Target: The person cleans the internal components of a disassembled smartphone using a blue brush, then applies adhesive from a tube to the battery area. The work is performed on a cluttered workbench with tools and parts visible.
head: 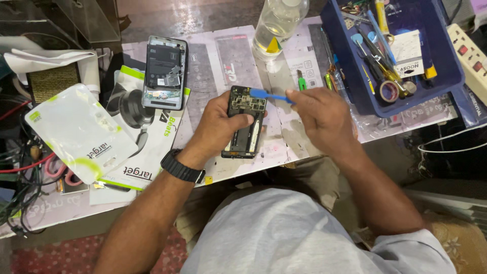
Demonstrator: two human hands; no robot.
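Observation:
My left hand [215, 124] grips an opened black phone [245, 122] with its back cover off, holding it above the work mat, thumb laid across its middle. My right hand [320, 115] pinches a thin blue plastic pry tool [269, 95], whose flat tip rests on the circuit board at the phone's upper end. A black watch sits on my left wrist.
A second opened phone [165, 72] lies on packaging to the left, beside a white plastic pouch [78, 131]. A clear bottle [278, 23] stands at the back. A blue tray [446, 76] full of tools sits at the right, next to a white power strip [469, 53]. Tangled cables [20, 167] lie far left.

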